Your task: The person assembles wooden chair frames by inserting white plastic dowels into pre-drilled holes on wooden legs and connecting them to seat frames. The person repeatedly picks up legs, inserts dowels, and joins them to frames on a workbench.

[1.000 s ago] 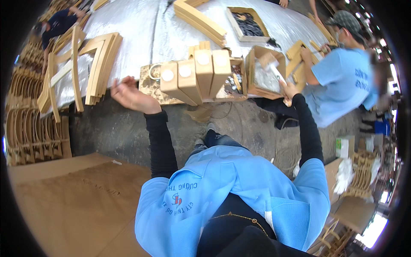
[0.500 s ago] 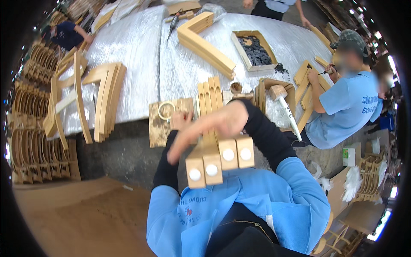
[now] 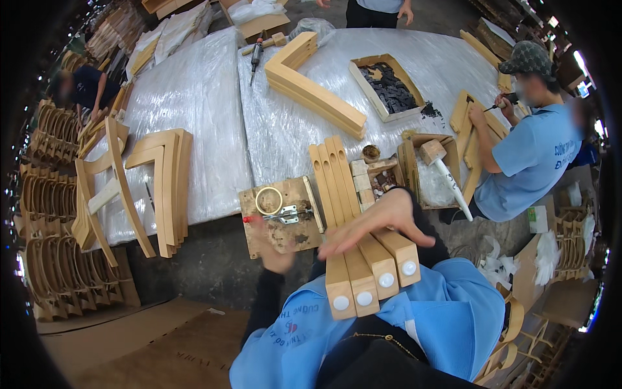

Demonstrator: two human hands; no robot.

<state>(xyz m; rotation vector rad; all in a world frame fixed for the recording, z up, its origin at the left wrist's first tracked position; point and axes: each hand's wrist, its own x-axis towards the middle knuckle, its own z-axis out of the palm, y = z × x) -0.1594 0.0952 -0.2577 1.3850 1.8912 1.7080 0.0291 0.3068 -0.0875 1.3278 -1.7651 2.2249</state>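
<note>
Several long wooden furniture legs (image 3: 363, 273) lie side by side in front of my chest, their near ends capped with round white pads. My right hand (image 3: 379, 223) is stretched flat across them, thumb apart, holding nothing. Whether its palm touches the wood I cannot tell. My left hand (image 3: 275, 249), smeared by motion, is at the near edge of a stained wooden board (image 3: 285, 240). On that board are a metal toggle clamp (image 3: 288, 214) with a red tip and a pale ring (image 3: 268, 200), perhaps a tape roll.
A white-handled mallet (image 3: 447, 178) rests over a box right of the legs. Farther back are a carton of black parts (image 3: 389, 87), angled wooden frames (image 3: 314, 84) and a power screwdriver (image 3: 256, 58). Curved chair frames (image 3: 159, 188) stand left. A co-worker (image 3: 528, 146) works at right.
My left hand has drawn back from the ring toward the board's near edge. My right hand, earlier reaching far left, has come back over the legs. The whole view has shifted.
</note>
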